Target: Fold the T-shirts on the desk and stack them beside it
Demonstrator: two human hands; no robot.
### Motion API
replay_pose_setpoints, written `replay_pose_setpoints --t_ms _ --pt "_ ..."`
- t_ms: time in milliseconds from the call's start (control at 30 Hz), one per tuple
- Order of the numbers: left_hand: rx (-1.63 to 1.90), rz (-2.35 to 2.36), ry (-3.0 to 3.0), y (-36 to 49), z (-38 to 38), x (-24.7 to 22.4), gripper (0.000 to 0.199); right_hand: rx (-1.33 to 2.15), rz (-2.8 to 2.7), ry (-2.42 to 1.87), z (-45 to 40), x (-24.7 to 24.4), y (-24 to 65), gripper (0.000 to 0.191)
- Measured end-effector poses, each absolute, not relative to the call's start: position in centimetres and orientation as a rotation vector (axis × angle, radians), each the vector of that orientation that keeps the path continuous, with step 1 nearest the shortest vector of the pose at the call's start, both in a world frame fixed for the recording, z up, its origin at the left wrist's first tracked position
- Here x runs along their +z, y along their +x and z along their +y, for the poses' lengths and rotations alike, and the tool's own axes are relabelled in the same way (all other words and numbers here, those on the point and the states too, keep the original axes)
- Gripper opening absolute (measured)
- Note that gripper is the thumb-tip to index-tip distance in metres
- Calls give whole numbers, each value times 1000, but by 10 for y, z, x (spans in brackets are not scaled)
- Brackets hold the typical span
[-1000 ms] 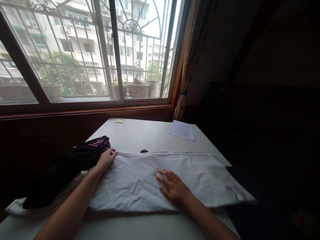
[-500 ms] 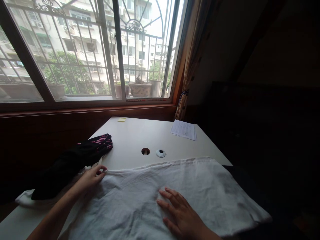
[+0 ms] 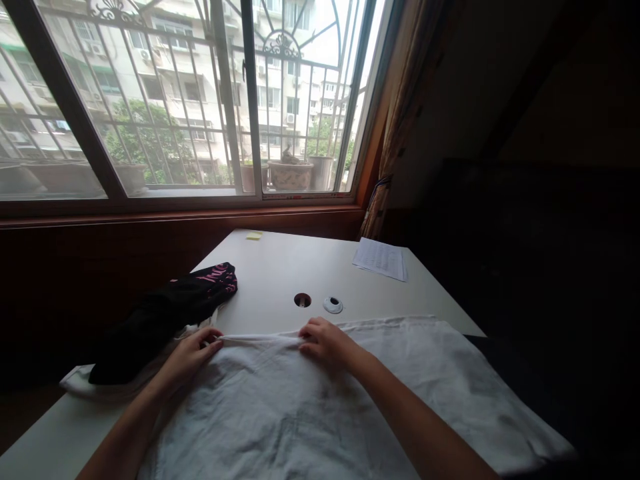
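Observation:
A white cloth garment (image 3: pixel 270 407) lies spread over the near part of the white table (image 3: pixel 265 280), its far edge running across the tabletop. At the left end of that edge, my left hand (image 3: pixel 195 348) pinches the fabric between thumb and fingers. My right hand (image 3: pixel 325 341) grips the same edge farther right, near the middle, with its fingers bent around the cloth. Between the two hands the edge is drawn fairly straight. Wrinkles cross the fabric below. Which kind of garment it is, I cannot tell.
Black clothing with pink lettering (image 3: pixel 165 313) is heaped at the left, over some pale fabric. A round cable hole (image 3: pixel 303 300) and its loose cover (image 3: pixel 333 305) are mid-table. Papers (image 3: pixel 381 259) and a yellow sticky note (image 3: pixel 254 235) lie toward the window.
My right hand has moved from lying spread on the middle of the cloth up to its far edge and closed there. My left hand keeps its pinch. The view has shifted slightly.

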State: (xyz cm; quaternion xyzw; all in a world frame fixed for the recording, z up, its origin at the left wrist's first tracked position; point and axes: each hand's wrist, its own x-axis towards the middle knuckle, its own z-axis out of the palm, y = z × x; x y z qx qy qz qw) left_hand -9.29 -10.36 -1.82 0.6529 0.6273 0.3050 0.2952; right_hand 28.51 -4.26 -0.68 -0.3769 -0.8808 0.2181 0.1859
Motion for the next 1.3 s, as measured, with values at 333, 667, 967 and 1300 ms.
replay_pose_setpoints --t_ms 333,667,967,1300 --pt "795 1612 1724 -91 -102 4 41 971 -2399 -1142 -17 -2 281 14" --pt "812 1814 1889 -83 -86 -15 24 770 -2329 -1172 -22 -17 274 5" --pt "933 1860 2095 -82 -84 -32 12 430 -2351 -1344 -22 -32 273 15" --pt "960 1672 2231 -90 -85 -44 26 392 -2343 -1489 -16 -24 349 26"
